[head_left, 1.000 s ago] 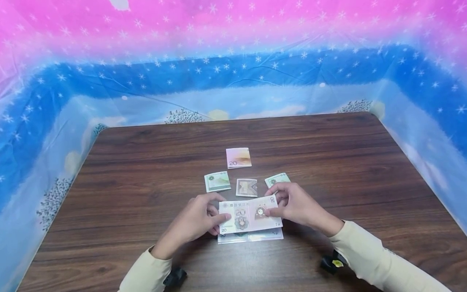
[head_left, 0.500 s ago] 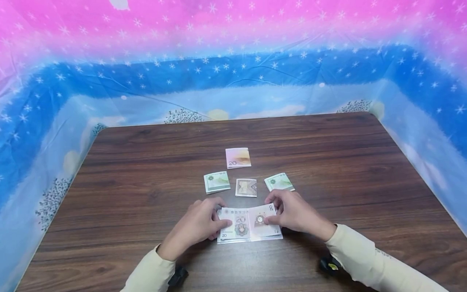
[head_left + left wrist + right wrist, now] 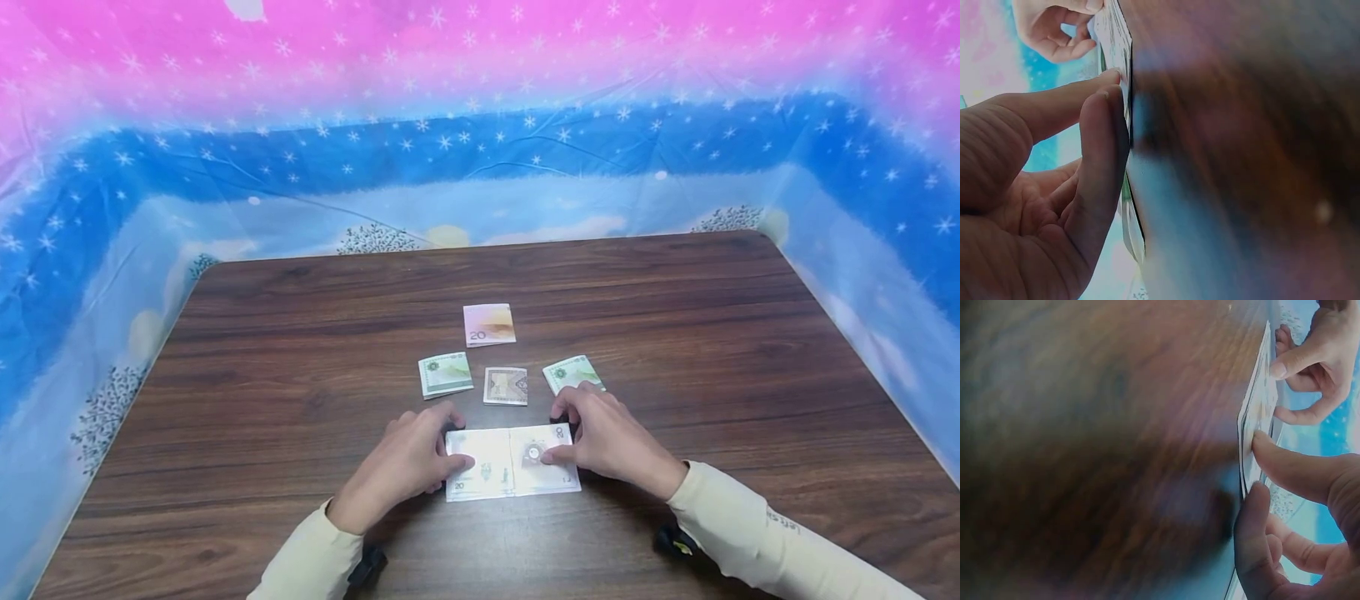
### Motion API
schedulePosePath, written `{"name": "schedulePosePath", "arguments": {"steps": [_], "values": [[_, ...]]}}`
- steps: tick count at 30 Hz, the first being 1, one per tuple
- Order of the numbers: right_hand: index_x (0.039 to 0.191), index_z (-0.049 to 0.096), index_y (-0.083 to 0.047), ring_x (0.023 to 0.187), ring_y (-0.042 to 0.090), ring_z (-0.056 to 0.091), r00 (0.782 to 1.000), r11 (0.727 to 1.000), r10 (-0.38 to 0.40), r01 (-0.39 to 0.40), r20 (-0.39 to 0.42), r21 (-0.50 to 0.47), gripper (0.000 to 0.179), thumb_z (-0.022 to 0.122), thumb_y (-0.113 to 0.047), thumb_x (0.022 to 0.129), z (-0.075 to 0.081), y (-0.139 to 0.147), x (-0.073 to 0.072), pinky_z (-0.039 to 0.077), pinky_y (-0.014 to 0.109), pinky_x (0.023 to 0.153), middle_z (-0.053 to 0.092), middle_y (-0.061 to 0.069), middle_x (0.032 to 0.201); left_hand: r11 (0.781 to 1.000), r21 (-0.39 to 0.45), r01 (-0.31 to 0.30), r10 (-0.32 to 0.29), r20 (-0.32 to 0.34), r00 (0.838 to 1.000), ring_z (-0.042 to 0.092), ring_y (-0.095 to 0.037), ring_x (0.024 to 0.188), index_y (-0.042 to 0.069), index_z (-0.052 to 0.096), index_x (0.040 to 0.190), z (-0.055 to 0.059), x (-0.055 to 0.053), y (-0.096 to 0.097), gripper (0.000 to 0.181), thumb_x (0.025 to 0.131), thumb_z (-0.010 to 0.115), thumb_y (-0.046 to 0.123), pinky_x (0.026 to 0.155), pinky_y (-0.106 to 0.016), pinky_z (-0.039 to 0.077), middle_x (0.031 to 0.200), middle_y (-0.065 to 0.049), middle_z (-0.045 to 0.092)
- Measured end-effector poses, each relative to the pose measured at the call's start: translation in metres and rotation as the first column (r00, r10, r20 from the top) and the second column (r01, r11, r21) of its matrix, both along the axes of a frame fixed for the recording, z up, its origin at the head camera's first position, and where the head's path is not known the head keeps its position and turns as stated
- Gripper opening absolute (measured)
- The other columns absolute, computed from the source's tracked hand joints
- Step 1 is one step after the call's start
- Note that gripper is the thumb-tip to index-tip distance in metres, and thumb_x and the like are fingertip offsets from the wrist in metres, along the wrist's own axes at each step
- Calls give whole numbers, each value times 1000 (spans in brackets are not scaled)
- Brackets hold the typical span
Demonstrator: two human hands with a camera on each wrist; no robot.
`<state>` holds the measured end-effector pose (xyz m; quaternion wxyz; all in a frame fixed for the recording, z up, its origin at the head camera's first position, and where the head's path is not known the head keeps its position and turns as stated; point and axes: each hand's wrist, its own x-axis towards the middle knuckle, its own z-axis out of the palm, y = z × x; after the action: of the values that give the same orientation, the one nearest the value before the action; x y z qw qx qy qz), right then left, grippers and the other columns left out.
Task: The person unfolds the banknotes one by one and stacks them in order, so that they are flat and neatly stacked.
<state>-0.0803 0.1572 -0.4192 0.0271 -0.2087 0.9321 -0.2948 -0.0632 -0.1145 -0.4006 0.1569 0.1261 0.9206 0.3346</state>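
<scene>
Near desk edge: left hand and right hand pinch the short ends of a stack of 20 notes lying flat. Risk: uneven thumb pressure could slide the top note askew. Beyond, four folded notes lie mid-desk. No containers visible.

The table is dark wood-grain, smooth with a soft sheen. The banknotes are thin matt paper. The backdrop sheet beyond the far edge is glossy, wrinkled plastic.
</scene>
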Motion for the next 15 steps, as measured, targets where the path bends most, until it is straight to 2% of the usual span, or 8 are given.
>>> {"name": "schedulePosePath", "arguments": {"steps": [4, 7, 10, 15], "values": [[92, 65, -12, 71, 11, 51, 1000, 999, -5, 6, 19, -49, 43, 97, -25, 66, 5, -2, -6, 45, 28, 64, 56, 0, 82, 1000, -15, -18, 17, -50, 999, 52, -8, 47, 5, 65, 117, 4, -1, 1, 36, 88, 80, 20, 43, -25, 41, 59, 7, 57], [92, 67, -9, 66, 9, 54, 999, 996, -13, 16, 42, -86, 36, 94, -21, 71, 12, -3, -17, 47, 27, 62, 58, 0, 79, 999, 24, -42, 43, -64, 997, 55, -9, 47, 7, 65, 119, 9, -2, -1, 32, 92, 76, 21, 45, -27, 45, 59, 7, 59], [93, 68, -6, 66, 10, 58, 997, 995, -13, 20, 72, -101, 29, 89, -18, 77, 20, -4, -31, 50, 28, 62, 61, 1, 79, 991, 116, -69, 73, -37, 997, 60, -12, 47, 7, 63, 121, 12, -3, -4, 30, 95, 73, 20, 45, -30, 50, 60, 4, 64], [96, 69, -2, 71, 13, 64, 995, 996, -17, 26, 103, -88, 25, 86, -13, 81, 28, -11, -60, 56, 32, 68, 68, 1, 81, 960, 248, -132, 123, 51, 991, 65, -18, 53, 5, 62, 124, 12, -5, -9, 30, 97, 70, 16, 48, -32, 57, 67, -2, 69]]}}
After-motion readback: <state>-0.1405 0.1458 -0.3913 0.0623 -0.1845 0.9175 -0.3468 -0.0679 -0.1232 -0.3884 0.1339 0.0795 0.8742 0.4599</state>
